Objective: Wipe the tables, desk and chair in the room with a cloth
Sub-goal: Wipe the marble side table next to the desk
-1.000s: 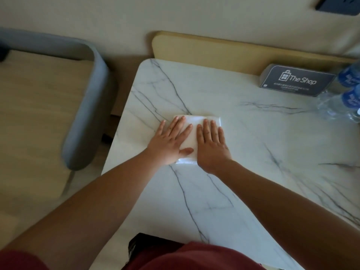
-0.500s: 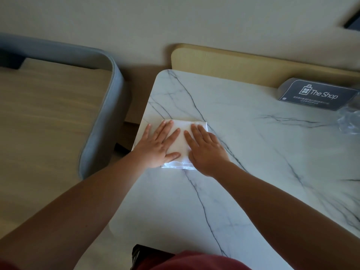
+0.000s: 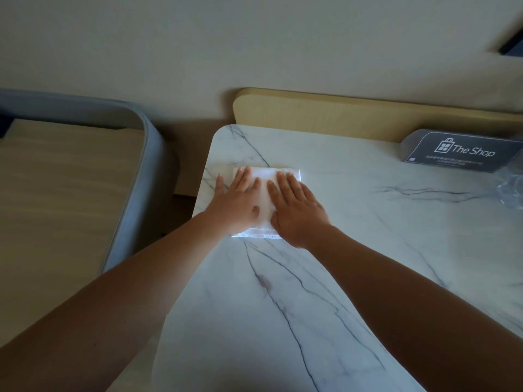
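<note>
A folded white cloth [image 3: 265, 203] lies flat on the white marble table [image 3: 368, 250], close to its far left corner. My left hand [image 3: 236, 202] presses on the cloth's left half with straight, spread fingers; its little finger lies on the bare marble. My right hand [image 3: 295, 206] presses flat on the right half, fingers pointing away from me. The two hands lie side by side and cover most of the cloth.
A grey "The Shop" sign [image 3: 464, 151] stands at the table's back right, with clear plastic bottles [image 3: 512, 188] beside it. A wooden backboard [image 3: 325, 111] runs behind the table. A grey-framed chair with a wooden seat [image 3: 70, 193] stands left, across a narrow gap.
Both hands have slid the cloth left and away from me, from the table's middle toward its far left corner. The bottles have nearly left the view.
</note>
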Action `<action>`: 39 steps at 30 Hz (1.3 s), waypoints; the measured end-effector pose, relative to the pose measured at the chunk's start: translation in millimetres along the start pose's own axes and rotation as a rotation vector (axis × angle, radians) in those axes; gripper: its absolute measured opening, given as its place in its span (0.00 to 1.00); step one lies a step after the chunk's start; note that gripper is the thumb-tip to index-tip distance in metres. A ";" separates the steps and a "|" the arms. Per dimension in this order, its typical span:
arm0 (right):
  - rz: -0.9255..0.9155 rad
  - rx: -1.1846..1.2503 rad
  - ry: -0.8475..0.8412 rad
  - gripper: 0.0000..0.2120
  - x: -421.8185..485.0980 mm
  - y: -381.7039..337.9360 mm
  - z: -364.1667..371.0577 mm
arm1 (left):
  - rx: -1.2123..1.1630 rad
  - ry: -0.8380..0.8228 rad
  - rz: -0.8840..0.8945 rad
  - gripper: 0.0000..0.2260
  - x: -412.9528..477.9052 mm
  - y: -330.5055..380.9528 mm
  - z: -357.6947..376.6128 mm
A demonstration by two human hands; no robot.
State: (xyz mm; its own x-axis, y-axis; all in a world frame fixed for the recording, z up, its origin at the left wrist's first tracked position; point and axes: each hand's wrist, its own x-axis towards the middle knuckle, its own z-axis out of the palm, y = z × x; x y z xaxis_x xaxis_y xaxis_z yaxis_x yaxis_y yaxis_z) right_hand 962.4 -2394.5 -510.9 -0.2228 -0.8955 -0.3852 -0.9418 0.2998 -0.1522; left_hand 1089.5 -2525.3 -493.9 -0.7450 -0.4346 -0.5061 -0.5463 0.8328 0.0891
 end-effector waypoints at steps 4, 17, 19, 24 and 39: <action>0.001 -0.012 0.012 0.33 18.2 8.6 -6.1 | -0.009 0.216 -0.023 0.26 17.7 9.7 9.8; 0.042 -0.003 0.099 0.32 51.7 63.8 -21.9 | 0.009 0.308 0.069 0.28 94.2 19.1 -6.8; 0.055 -0.001 0.113 0.32 49.3 76.3 -21.9 | 0.003 0.336 0.083 0.28 101.3 29.2 -10.2; 0.089 0.005 0.132 0.32 36.5 111.5 -22.9 | -0.027 0.316 0.085 0.30 119.4 66.7 -15.1; 0.197 0.025 0.142 0.32 -24.1 185.3 -11.0 | -0.054 0.335 0.163 0.34 134.6 165.8 -15.2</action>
State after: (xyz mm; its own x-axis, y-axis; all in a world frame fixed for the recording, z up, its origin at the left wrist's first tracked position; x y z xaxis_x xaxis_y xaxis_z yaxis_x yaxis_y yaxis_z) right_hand 790.5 -2320.9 -519.8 -0.4362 -0.8558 -0.2782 -0.8705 0.4796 -0.1105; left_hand 892.8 -2450.9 -534.2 -0.9030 -0.3931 -0.1735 -0.4227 0.8851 0.1947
